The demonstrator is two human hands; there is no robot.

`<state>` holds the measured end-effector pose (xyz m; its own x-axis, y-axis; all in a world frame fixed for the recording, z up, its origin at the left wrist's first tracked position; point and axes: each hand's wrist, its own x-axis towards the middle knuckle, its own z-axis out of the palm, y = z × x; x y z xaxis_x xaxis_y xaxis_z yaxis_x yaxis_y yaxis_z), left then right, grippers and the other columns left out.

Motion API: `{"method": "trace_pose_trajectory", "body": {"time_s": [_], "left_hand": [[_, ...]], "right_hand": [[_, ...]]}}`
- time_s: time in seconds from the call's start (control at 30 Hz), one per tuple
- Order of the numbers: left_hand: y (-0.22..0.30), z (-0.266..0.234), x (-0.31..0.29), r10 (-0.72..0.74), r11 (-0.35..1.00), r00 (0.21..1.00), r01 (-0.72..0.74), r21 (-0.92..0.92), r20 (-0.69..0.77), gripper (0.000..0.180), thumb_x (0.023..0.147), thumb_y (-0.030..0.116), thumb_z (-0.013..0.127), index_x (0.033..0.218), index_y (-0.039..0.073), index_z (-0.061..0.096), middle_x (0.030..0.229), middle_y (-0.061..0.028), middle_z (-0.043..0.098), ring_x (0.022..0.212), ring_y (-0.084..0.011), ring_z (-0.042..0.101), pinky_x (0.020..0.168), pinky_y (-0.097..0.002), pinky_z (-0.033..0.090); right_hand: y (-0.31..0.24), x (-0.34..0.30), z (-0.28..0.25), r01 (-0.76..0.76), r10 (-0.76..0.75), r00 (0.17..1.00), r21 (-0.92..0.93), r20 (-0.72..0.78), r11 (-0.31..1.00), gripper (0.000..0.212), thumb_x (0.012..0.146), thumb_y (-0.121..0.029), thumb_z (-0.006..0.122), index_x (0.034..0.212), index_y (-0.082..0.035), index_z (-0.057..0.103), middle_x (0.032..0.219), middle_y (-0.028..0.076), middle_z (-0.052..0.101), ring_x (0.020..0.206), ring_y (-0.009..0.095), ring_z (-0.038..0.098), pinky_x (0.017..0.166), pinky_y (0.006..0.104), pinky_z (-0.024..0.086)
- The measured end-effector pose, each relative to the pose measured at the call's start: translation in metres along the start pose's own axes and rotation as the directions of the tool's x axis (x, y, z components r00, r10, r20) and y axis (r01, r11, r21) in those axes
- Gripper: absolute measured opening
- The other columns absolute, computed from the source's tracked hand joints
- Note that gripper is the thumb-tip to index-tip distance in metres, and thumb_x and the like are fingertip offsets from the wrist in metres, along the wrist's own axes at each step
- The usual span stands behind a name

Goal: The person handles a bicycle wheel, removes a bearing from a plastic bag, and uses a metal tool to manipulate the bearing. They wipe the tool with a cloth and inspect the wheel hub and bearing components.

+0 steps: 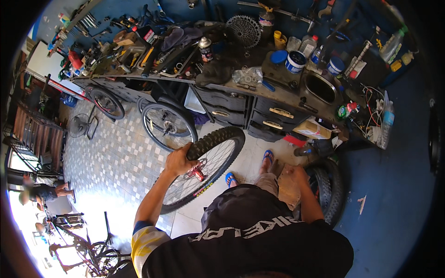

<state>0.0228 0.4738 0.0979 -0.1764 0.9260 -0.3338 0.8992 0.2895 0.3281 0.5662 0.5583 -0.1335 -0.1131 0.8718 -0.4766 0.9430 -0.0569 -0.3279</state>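
My left hand [180,161] is closed around the tyre of a bicycle wheel [217,178], which stands tilted on the floor at my left. The wheel has a knobby black tyre, thin spokes and a red hub [198,173]. On my right side, my right hand [296,176] has its fingers curled at the upper edge of a worn brown board [288,189]. Part of that grip is hidden. Several loose black tyres [334,190] lean by the blue wall, just beyond my right forearm.
A long workbench [185,79] crowded with tools, cans and tubs runs ahead, with black drawers [227,113] below. More wheels [168,125] lean against it. A fan [79,125] stands on the tiled floor at left. Another person [46,192] and several bicycles [88,245] are farther left.
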Motion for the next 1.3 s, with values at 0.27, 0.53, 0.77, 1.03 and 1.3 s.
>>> {"method": "trace_pose_trajectory", "body": {"time_s": [0.27, 0.53, 0.77, 1.03, 1.3], "left_hand": [[-0.083, 0.097, 0.074, 0.085, 0.984, 0.988, -0.104, 0.147, 0.131, 0.084, 0.074, 0.036, 0.086, 0.149, 0.023, 0.054, 0.111, -0.0207, 0.073, 0.111, -0.0396, 0.070, 0.098, -0.0512, 0.053], [-0.076, 0.142, 0.156, 0.218, 0.961, 0.966, -0.237, 0.142, 0.140, 0.078, 0.077, 0.035, 0.086, 0.147, 0.027, 0.054, 0.124, -0.0170, 0.067, 0.127, -0.0379, 0.059, 0.109, -0.0528, 0.041], [-0.066, 0.156, 0.210, -0.011, 0.984, 0.996, 0.027, 0.176, -0.092, 0.074, 0.080, 0.022, 0.080, 0.149, 0.031, 0.053, 0.134, -0.0153, 0.060, 0.136, -0.0365, 0.051, 0.111, -0.0518, 0.040], [-0.058, 0.154, 0.199, -0.100, 0.995, 0.961, 0.095, -0.029, -0.260, 0.079, 0.087, 0.019, 0.076, 0.158, 0.023, 0.042, 0.164, -0.0230, 0.035, 0.154, -0.0400, 0.031, 0.123, -0.0523, 0.029], [-0.096, 0.280, 0.075, -0.189, 0.936, 0.977, 0.148, -0.320, -0.101, 0.055, 0.087, 0.024, 0.076, 0.137, 0.010, 0.060, 0.135, -0.0261, 0.060, 0.131, -0.0450, 0.054, 0.109, -0.0493, 0.047]], "right_hand": [[0.063, -0.027, -0.009, -0.177, 0.208, 0.963, -0.183, 0.170, 0.967, 0.046, 0.087, -0.047, 0.080, 0.086, -0.002, 0.073, 0.095, 0.023, 0.071, 0.087, 0.034, 0.070, 0.079, 0.0487, 0.053], [0.128, -0.005, 0.010, -0.112, 0.071, 0.983, 0.245, 0.170, 0.963, 0.039, 0.087, -0.039, 0.078, 0.094, -0.001, 0.071, 0.086, 0.020, 0.070, 0.078, 0.030, 0.070, 0.074, 0.0444, 0.053], [0.066, -0.029, -0.020, -0.154, 0.107, 0.983, 0.350, 0.151, 0.924, 0.022, 0.091, -0.021, 0.073, 0.100, -0.001, 0.072, 0.080, 0.008, 0.071, 0.071, 0.020, 0.067, 0.067, 0.0397, 0.052], [0.050, -0.027, -0.017, 0.085, -0.106, 0.970, 0.102, 0.219, 0.991, 0.027, 0.090, -0.028, 0.073, 0.098, -0.002, 0.074, 0.093, 0.019, 0.074, 0.090, 0.035, 0.073, 0.081, 0.0421, 0.055], [-0.024, 0.018, -0.007, 0.290, -0.304, 0.953, 0.293, 0.000, 0.911, 0.024, 0.091, -0.014, 0.072, 0.113, -0.004, 0.067, 0.099, 0.016, 0.073, 0.092, 0.031, 0.072, 0.083, 0.0413, 0.056]]}}
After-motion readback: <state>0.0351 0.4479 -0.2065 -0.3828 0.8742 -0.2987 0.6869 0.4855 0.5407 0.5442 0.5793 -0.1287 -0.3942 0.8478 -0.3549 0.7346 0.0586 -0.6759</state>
